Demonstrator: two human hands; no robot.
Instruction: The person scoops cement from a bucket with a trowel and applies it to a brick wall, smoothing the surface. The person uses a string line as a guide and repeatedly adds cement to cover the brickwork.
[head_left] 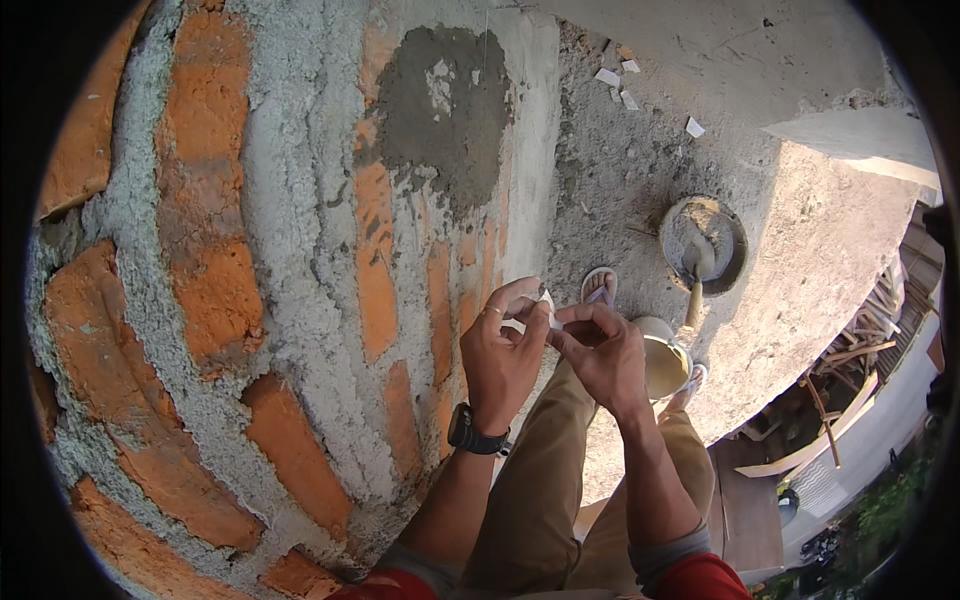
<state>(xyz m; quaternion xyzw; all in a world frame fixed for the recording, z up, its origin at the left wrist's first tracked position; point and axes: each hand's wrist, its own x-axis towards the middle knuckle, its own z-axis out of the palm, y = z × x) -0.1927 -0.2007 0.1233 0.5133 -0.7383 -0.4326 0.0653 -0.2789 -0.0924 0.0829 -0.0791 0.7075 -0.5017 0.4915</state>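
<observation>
Both hands meet in front of the brick wall (375,270), above my knees. My left hand (503,360), with a ring and a dark wristwatch (475,432), is closed with its fingertips pinching a small white piece (547,303). My right hand (612,360) pinches the same piece from the other side. Fingers cover most of it, so I cannot tell if it is paper or a thin chip. Higher on the wall is a dark patch of wet mortar (445,125), with a lighter spot inside it.
A round basin (742,262) on the ground to the right holds a trowel (703,262) with a wooden handle. Between my feet stands a pale bucket (668,368) with liquid. White scraps (695,127) lie on the rough ground ahead. A wood pile (865,335) lies far right.
</observation>
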